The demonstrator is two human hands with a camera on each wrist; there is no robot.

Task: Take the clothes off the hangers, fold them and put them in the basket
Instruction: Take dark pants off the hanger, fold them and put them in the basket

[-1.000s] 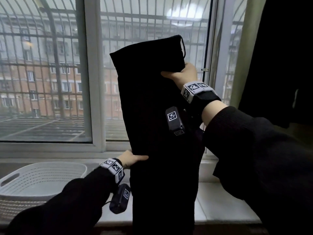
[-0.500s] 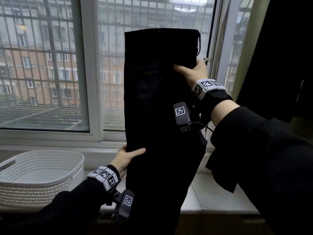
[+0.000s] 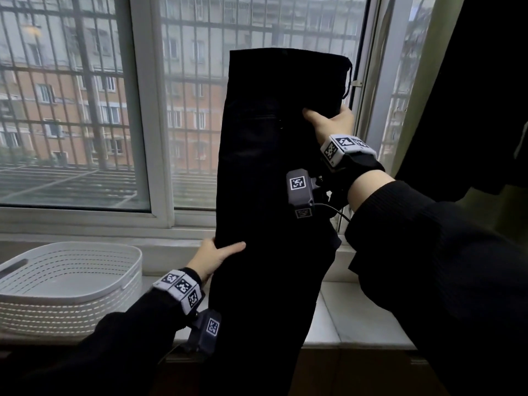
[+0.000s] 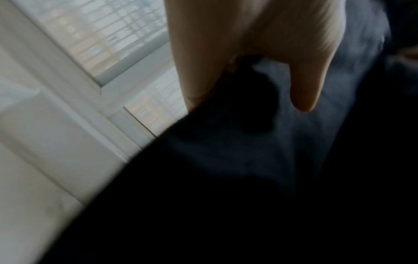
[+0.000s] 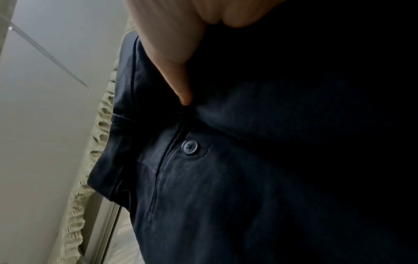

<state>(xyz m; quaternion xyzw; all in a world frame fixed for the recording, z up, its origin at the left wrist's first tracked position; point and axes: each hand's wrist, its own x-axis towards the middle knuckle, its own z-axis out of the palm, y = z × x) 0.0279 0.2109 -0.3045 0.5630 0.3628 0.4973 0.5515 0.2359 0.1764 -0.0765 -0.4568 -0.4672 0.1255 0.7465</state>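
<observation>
A pair of dark trousers (image 3: 265, 181) hangs upright in front of the window, doubled lengthwise, waistband at the top. My right hand (image 3: 328, 121) grips them near the waistband on the right edge, thumb across the front; in the right wrist view the thumb presses the cloth above a pocket button (image 5: 190, 146). My left hand (image 3: 217, 252) pinches the left edge lower down, thumb in front and fingers behind the cloth (image 4: 226, 178). A white slotted basket (image 3: 71, 304) stands on the sill at the lower left, with nothing showing inside it. No hanger is in view.
A white stone windowsill (image 3: 357, 318) runs below the barred window (image 3: 85, 110). A dark garment or curtain (image 3: 485, 95) hangs at the upper right. The trouser legs drop below the sill's front edge.
The trousers' top has straightened and squared up. My right hand moved right with the waistband. My left hand shifted lower along the left edge. The view dipped, and the basket shows more fully.
</observation>
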